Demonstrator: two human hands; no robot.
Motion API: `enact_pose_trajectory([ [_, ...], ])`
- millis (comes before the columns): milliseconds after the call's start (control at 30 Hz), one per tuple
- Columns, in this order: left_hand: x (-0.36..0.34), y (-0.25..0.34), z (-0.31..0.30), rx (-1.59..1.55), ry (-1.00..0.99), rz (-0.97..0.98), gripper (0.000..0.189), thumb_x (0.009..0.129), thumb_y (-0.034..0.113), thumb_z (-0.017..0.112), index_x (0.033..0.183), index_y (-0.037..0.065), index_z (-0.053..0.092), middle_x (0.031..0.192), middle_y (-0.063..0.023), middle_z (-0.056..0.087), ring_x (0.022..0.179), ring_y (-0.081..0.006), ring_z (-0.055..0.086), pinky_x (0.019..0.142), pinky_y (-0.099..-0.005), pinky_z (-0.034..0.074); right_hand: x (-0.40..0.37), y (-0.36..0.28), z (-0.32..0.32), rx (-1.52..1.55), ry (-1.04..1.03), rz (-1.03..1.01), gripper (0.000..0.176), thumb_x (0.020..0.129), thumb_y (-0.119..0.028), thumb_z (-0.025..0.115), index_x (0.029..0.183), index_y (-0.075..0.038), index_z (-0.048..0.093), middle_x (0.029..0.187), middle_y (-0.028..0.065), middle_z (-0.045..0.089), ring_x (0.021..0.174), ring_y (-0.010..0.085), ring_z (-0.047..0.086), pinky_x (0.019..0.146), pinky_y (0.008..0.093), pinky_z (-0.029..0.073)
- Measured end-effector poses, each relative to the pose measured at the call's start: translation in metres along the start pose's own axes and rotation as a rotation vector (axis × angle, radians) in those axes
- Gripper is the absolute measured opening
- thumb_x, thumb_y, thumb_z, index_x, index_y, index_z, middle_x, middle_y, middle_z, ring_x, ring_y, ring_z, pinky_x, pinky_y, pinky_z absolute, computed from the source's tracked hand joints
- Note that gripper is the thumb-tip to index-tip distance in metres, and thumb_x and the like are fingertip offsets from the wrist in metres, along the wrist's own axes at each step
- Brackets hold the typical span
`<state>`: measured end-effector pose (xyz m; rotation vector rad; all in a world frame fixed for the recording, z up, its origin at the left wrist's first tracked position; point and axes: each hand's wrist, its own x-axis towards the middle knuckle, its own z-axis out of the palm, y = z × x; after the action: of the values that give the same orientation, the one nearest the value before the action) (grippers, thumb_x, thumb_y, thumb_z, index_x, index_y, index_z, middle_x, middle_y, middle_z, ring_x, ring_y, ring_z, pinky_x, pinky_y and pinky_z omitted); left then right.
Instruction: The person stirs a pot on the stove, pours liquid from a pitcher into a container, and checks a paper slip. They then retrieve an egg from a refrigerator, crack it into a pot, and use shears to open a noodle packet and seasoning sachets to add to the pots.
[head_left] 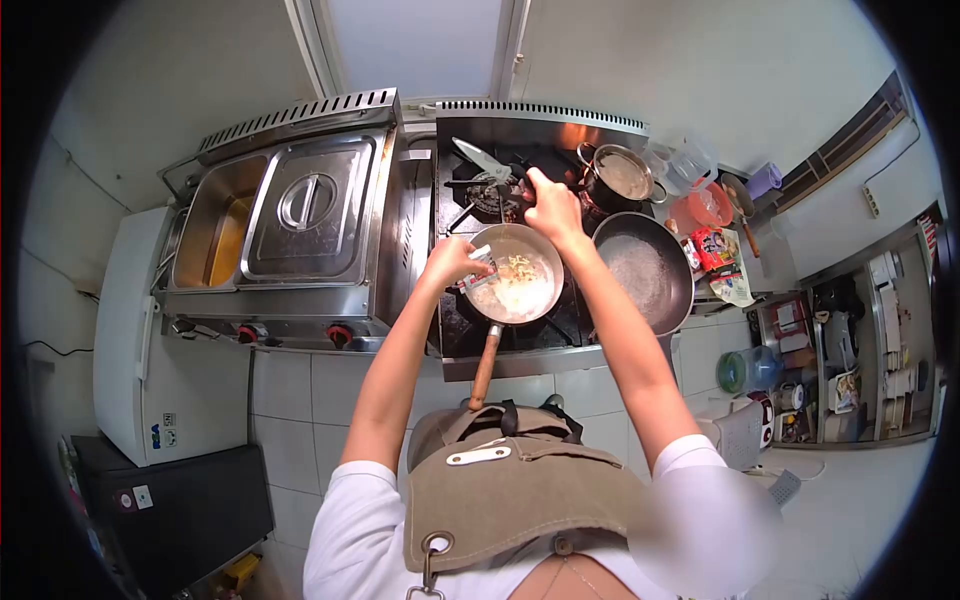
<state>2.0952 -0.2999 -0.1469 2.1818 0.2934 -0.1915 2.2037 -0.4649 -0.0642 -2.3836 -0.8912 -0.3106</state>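
Observation:
Pinched in my left hand (455, 263) is a small white and red sachet (478, 270), tilted over the left side of a saucepan (517, 231). Pale, crumbly food (520, 280) lies in the saucepan, whose wooden handle (486, 368) points toward me. My right hand (552, 210) is closed around the dark handles of a pair of scissors (483, 160) beyond the saucepan. The blades are spread and point to the far left, above a back burner (487, 200). My right forearm passes between the saucepan and a frying pan (643, 272).
A pot with pale contents (622, 176) sits on the back right of the stove (500, 370). Right of it are a red bowl (709, 205), a small pan (737, 197) and a red food packet (714, 249). A lidded steel warmer (308, 205) stands left.

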Motion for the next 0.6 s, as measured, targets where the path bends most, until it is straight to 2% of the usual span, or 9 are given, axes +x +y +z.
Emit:
enact_pose_trajectory([
  [33, 0.000, 0.000, 0.001, -0.004, 0.002, -0.049, 0.034, 0.054, 0.028, 0.082, 0.076, 0.004, 0.070, 0.061, -0.0120, 0.063, 0.062, -0.0199, 0.064, 0.061, -0.0350, 0.048, 0.000, 0.005, -0.004, -0.007, -0.024, 0.026, 0.023, 0.064, -0.003, 0.058, 0.085, -0.009, 0.051, 0.069, 0.0185, 0.062, 0.074, 0.0387, 0.061, 0.062, 0.0478, 0.047],
  [100, -0.012, 0.029, -0.010, 0.309, 0.096, 0.035, 0.033, 0.054, 0.026, 0.080, 0.074, 0.002, 0.069, 0.062, -0.0135, 0.063, 0.066, -0.0236, 0.065, 0.063, -0.0373, 0.050, -0.005, 0.005, -0.013, 0.011, -0.032, 0.053, 0.020, 0.065, -0.004, 0.057, 0.084, -0.008, 0.050, 0.070, 0.0196, 0.061, 0.075, 0.0402, 0.060, 0.062, 0.0480, 0.046],
  [167, -0.012, 0.035, -0.006, 0.373, 0.118, 0.075, 0.033, 0.053, 0.025, 0.080, 0.074, 0.002, 0.068, 0.067, -0.0155, 0.064, 0.070, -0.0274, 0.065, 0.066, -0.0381, 0.051, -0.014, 0.006, -0.015, 0.037, -0.050, 0.071, 0.019, 0.067, -0.005, 0.056, 0.084, -0.007, 0.051, 0.073, 0.0203, 0.061, 0.076, 0.0414, 0.059, 0.064, 0.0484, 0.045],
  [233, -0.001, 0.027, 0.007, 0.542, 0.249, 0.260, 0.042, 0.050, 0.025, 0.082, 0.082, 0.003, 0.067, 0.075, -0.0137, 0.065, 0.075, -0.0300, 0.064, 0.068, -0.0372, 0.050, -0.029, 0.002, -0.015, 0.073, -0.098, 0.144, 0.019, 0.068, -0.006, 0.056, 0.087, -0.008, 0.052, 0.075, 0.0206, 0.062, 0.078, 0.0410, 0.059, 0.066, 0.0490, 0.046],
  [300, 0.000, 0.039, 0.009, 0.585, 0.160, 0.170, 0.042, 0.051, 0.019, 0.081, 0.087, 0.004, 0.067, 0.082, -0.0148, 0.065, 0.082, -0.0300, 0.064, 0.071, -0.0383, 0.050, -0.043, 0.000, -0.011, 0.002, -0.132, 0.209, 0.020, 0.071, -0.008, 0.056, 0.090, -0.007, 0.055, 0.078, 0.0206, 0.063, 0.079, 0.0402, 0.061, 0.068, 0.0492, 0.046],
  [367, 0.003, 0.044, 0.013, 0.682, 0.165, 0.242, 0.034, 0.054, 0.012, 0.078, 0.086, 0.005, 0.067, 0.081, -0.0150, 0.065, 0.081, -0.0305, 0.064, 0.071, -0.0385, 0.051, -0.052, 0.006, 0.000, 0.004, -0.106, 0.255, 0.030, 0.067, -0.021, 0.071, 0.084, -0.007, 0.050, 0.077, 0.0177, 0.063, 0.079, 0.0390, 0.060, 0.064, 0.0476, 0.046],
  [500, 0.009, 0.048, 0.017, 0.725, 0.163, 0.278, 0.021, 0.064, 0.004, 0.067, 0.085, 0.006, 0.068, 0.079, -0.0166, 0.065, 0.079, -0.0315, 0.064, 0.069, -0.0396, 0.052, -0.062, 0.014, 0.000, 0.096, -0.071, 0.347, 0.028, 0.068, -0.017, 0.069, 0.086, -0.007, 0.051, 0.077, 0.0181, 0.063, 0.080, 0.0394, 0.061, 0.064, 0.0467, 0.045],
  [567, 0.009, 0.046, 0.020, 0.732, 0.136, 0.295, 0.023, 0.067, 0.001, 0.061, 0.089, 0.005, 0.066, 0.079, -0.0170, 0.065, 0.078, -0.0327, 0.064, 0.068, -0.0407, 0.052, -0.063, 0.013, -0.004, 0.088, -0.037, 0.362, 0.028, 0.068, -0.017, 0.069, 0.085, -0.006, 0.051, 0.076, 0.0179, 0.063, 0.080, 0.0388, 0.061, 0.064, 0.0458, 0.045],
  [600, 0.009, 0.045, 0.020, 0.717, 0.129, 0.331, 0.022, 0.069, 0.001, 0.060, 0.090, 0.004, 0.065, 0.079, -0.0175, 0.064, 0.079, -0.0335, 0.064, 0.067, -0.0412, 0.052, -0.063, 0.010, -0.011, 0.108, -0.053, 0.378, 0.022, 0.069, -0.014, 0.063, 0.087, -0.006, 0.052, 0.079, 0.0199, 0.063, 0.081, 0.0402, 0.060, 0.067, 0.0470, 0.046],
])
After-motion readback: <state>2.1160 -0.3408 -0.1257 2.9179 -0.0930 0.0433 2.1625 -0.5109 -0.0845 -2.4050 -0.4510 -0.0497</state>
